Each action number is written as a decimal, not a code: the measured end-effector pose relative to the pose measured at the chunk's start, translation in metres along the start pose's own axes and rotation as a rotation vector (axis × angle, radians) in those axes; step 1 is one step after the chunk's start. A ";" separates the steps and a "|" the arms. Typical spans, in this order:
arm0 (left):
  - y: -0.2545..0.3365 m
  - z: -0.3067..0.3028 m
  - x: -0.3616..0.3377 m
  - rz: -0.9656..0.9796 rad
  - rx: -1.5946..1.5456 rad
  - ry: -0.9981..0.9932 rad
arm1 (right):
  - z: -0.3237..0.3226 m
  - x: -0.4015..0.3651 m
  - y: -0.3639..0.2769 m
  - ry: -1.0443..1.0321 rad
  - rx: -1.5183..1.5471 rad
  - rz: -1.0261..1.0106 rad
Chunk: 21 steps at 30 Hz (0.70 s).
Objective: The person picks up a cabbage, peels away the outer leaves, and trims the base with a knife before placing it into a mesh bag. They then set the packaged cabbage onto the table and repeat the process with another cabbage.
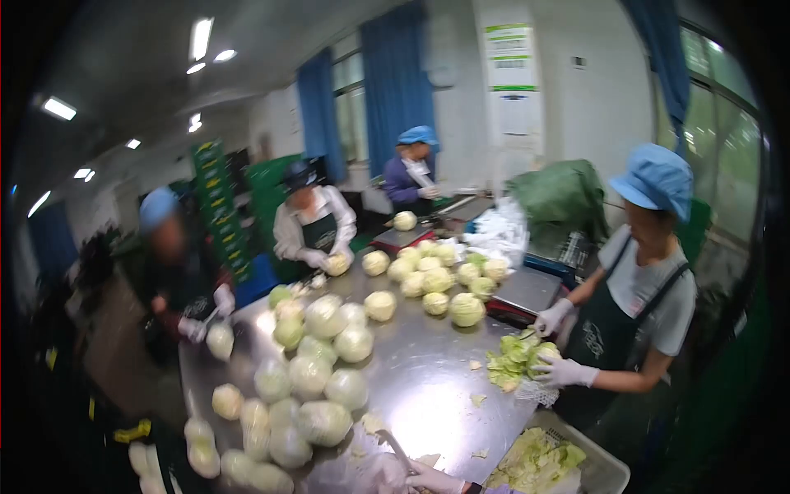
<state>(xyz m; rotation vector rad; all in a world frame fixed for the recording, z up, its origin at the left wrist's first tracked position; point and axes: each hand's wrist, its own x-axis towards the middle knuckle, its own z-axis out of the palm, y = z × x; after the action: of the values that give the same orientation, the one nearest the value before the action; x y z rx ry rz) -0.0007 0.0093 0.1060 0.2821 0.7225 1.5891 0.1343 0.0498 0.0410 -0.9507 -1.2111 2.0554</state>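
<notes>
At the bottom edge, my right hand (438,480), in a white glove, closes around what looks like a knife (397,449); its narrow blade slants up and left. My left hand (383,473), also gloved, is beside it on the left, blurred and partly cut off, so its fingers do not show clearly. Crumpled clear plastic (333,476) lies against it. Loose leaf scraps (374,423) are scattered just beyond. Left of my hands lie several plastic-wrapped cabbages (326,423) on the steel table (415,366).
Bare cabbages (428,276) cover the table's far part, near scales (527,290). A basket of leaves (613,471) stands at my right. There a co-worker (634,280) trims a cabbage (545,356). Three other people (317,218) stand around the left and far sides.
</notes>
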 end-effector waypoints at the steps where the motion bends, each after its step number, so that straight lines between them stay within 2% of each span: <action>1: -0.011 -0.046 0.020 0.270 0.685 -0.265 | 0.005 -0.005 -0.010 -0.001 -0.013 -0.001; 2: -0.020 -0.096 0.033 0.497 1.400 -0.494 | 0.009 -0.012 -0.021 0.008 -0.021 -0.002; 3: -0.012 -0.088 0.024 0.506 1.393 -0.400 | 0.012 -0.019 -0.034 0.034 -0.029 -0.003; 5: 0.013 -0.053 0.022 0.039 0.651 -0.446 | 0.012 -0.044 -0.060 0.164 -0.013 -0.006; 6: 0.009 -0.064 0.022 0.051 0.627 -0.405 | -0.028 -0.022 -0.010 0.188 0.135 -0.091; 7: 0.002 -0.077 0.027 0.395 0.977 -0.481 | -0.015 -0.055 -0.057 0.258 0.035 0.136; 8: -0.008 -0.089 0.027 0.730 1.325 -0.555 | -0.025 -0.052 -0.040 0.268 -0.068 -0.110; 9: -0.004 -0.074 0.017 0.433 1.212 -0.454 | -0.052 -0.051 -0.028 0.185 -0.081 -0.099; 10: -0.012 -0.084 0.022 0.352 1.168 -0.437 | -0.062 -0.061 -0.031 0.114 -0.090 -0.087; 11: -0.019 -0.098 0.025 0.260 1.125 -0.427 | -0.064 -0.067 -0.027 0.174 0.025 -0.100; 12: -0.008 -0.092 0.025 0.303 1.257 -0.448 | -0.050 -0.074 -0.038 0.255 0.152 -0.115; 14: -0.019 -0.073 0.029 0.226 1.066 -0.065 | -0.058 -0.066 -0.021 0.226 0.251 -0.094; 15: -0.027 -0.068 0.037 0.208 1.067 -0.123 | -0.049 -0.065 -0.020 0.236 0.223 -0.019; 16: -0.036 -0.061 0.044 0.475 1.345 -0.310 | -0.040 -0.064 -0.021 0.237 0.191 0.064; 17: -0.047 -0.058 0.051 0.776 1.597 -0.489 | -0.037 -0.061 -0.018 0.265 0.191 0.046; 18: -0.073 -0.076 0.065 0.784 1.586 -0.516 | -0.034 -0.056 -0.012 0.139 0.199 0.010; 19: -0.102 -0.101 0.080 0.475 1.633 -0.662 | -0.032 -0.053 -0.011 0.006 0.208 -0.026; 20: -0.128 -0.129 0.093 0.158 1.663 -0.793 | -0.033 -0.055 -0.016 0.017 0.213 -0.044; 21: -0.126 -0.130 0.085 0.013 1.331 -0.753 | -0.033 -0.062 -0.026 -0.008 0.360 -0.146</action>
<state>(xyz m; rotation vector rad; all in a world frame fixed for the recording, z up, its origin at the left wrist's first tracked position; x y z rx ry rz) 0.0125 0.0533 -0.0886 1.7269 1.0459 0.6634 0.2001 0.0303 0.0712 -0.6644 -0.8452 2.0662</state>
